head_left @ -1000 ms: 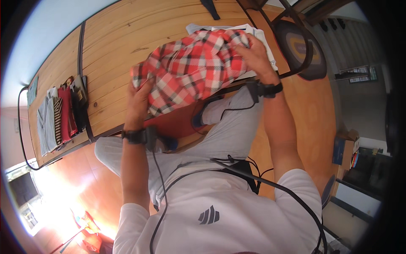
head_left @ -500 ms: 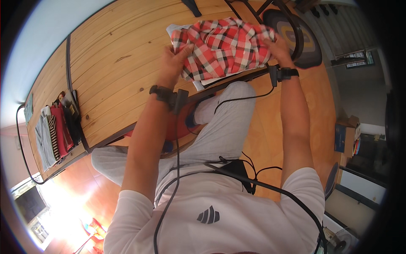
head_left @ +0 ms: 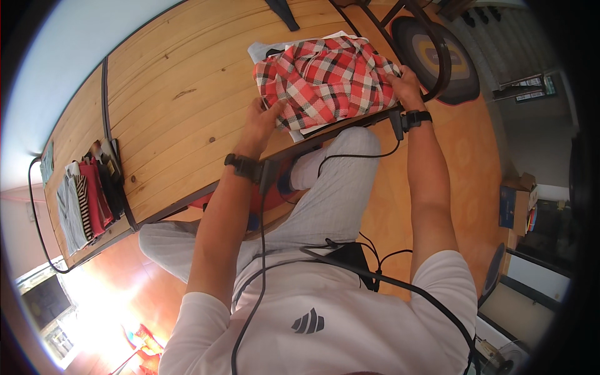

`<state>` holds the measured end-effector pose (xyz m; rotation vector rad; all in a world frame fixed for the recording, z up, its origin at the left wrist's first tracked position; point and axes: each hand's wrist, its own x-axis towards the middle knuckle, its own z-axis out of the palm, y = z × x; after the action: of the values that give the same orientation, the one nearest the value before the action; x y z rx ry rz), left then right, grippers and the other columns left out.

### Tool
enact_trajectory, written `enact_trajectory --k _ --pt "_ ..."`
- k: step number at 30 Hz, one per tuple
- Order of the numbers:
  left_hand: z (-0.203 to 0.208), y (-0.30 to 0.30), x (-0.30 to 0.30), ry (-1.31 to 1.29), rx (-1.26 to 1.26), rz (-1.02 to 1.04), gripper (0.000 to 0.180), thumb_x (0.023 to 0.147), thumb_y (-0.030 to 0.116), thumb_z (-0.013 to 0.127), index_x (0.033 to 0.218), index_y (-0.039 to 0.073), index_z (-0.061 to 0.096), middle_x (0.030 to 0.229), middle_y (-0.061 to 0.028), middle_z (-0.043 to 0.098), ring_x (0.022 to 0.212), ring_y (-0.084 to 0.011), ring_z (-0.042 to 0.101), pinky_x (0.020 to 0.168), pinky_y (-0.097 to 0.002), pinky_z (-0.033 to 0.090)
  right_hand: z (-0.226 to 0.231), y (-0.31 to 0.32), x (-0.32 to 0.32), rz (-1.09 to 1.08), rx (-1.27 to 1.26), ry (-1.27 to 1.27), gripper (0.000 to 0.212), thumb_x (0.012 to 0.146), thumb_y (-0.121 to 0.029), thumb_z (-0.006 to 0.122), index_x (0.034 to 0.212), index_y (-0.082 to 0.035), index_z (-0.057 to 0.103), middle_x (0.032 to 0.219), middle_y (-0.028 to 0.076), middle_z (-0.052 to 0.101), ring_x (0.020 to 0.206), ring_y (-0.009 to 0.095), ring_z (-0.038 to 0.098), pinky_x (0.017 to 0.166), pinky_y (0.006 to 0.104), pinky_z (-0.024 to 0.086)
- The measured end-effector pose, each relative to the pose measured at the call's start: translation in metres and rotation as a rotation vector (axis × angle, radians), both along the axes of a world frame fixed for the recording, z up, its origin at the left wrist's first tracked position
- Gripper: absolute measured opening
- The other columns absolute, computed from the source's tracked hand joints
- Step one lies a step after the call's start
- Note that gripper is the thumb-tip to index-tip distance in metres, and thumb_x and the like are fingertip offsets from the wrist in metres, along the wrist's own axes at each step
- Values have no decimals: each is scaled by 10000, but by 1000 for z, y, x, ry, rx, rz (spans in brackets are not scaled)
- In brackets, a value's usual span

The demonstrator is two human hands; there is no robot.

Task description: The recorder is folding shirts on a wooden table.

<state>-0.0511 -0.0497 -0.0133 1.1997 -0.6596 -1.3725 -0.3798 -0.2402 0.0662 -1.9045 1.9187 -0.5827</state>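
A red, black and white plaid shirt, loosely folded and wrinkled, lies on a small pile of white and grey clothes. My left hand pinches its near left corner between thumb and fingers. At the shirt's right edge, my right hand has its thumb on top and its fingers mostly hidden under the cloth. Each wrist wears a black strap with a small device and a cable.
The pile sits at the right end of a wooden plank platform. Folded clothes stand in a row at its left end. Dark cloth lies at the far edge. A dark metal frame and an oval mat are on the right.
The plaid shirt has come down flatter onto the pile. My left hand has slid nearer to me along its edge, and my right hand has lowered slightly.
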Motion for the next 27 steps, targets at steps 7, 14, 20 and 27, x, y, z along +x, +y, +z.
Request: enact_trajectory --k 7,14,20,27 --pt "12 1 -5 111 -127 -4 307 937 195 699 1162 13 597 1012 -37 699 824 -104 651 695 -271 514 6 -11 9 -12 -253 -80 389 786 -208 746 1101 9 672 1013 202 718 984 330 695 882 400 511" --pt "-22 -7 -14 101 -72 -30 369 926 187 724 1192 -6 557 1060 -57 693 873 -132 666 746 -302 548 -26 -29 -10 -15 -259 353 623 841 -383 727 1284 37 601 1171 265 658 1088 392 636 970 423 482" --pt "-17 8 -8 56 31 52 428 913 226 753 1163 -34 521 994 -85 683 876 -139 660 728 -311 554 -2 12 49 177 -494 356 778 879 -522 662 1384 46 495 1330 306 545 1272 442 493 1066 522 382" --pt "-41 7 -4 -161 35 39 503 882 239 790 1165 -51 493 1004 -121 649 859 -160 644 728 -326 557 -34 24 91 350 -183 296 842 905 -614 564 1466 -4 415 1400 260 513 1304 454 454 1106 527 328"
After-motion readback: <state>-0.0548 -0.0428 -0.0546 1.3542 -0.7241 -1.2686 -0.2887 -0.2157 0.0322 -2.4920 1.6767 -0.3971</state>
